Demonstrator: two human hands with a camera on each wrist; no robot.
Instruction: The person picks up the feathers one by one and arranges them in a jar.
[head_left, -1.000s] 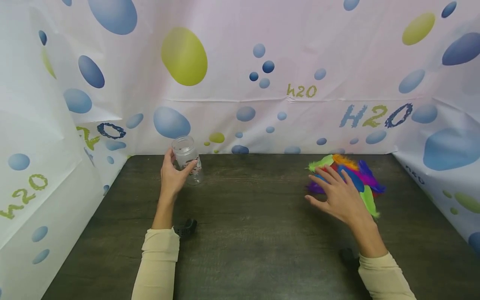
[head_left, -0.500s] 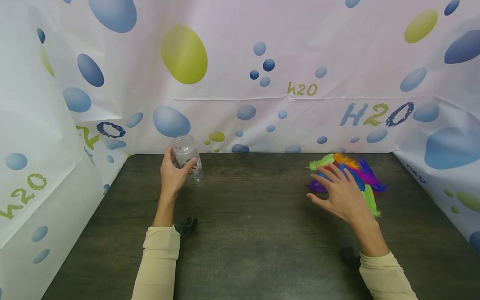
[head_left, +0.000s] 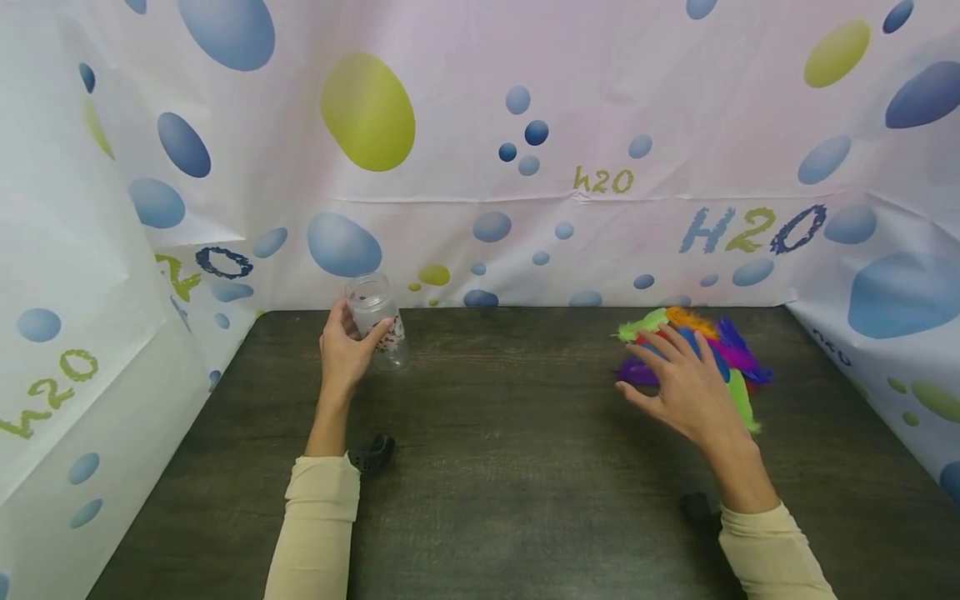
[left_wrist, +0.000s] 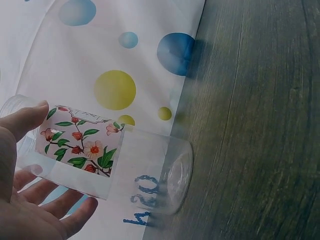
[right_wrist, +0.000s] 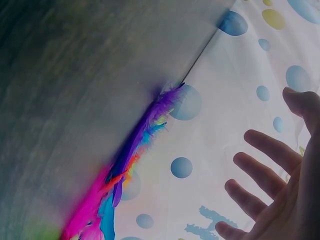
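Your left hand (head_left: 347, 350) grips jar (head_left: 373, 308), thumb at floral label (left_wrist: 77, 142); jar mouth-up near back edge of table (head_left: 510, 433), left side. Your right hand (head_left: 690, 396), fingers spread wide, hovers over feathers (head_left: 735, 354), heaped on table's back right.

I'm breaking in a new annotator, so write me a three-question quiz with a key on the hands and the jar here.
1. Which hand holds the jar?
2. True or false: the right hand grips something.
3. Fill the gap: the label shows green leaves and ____.

Key:
1. The left hand.
2. False; the right hand is spread, apart from the feathers.
3. Flowers.
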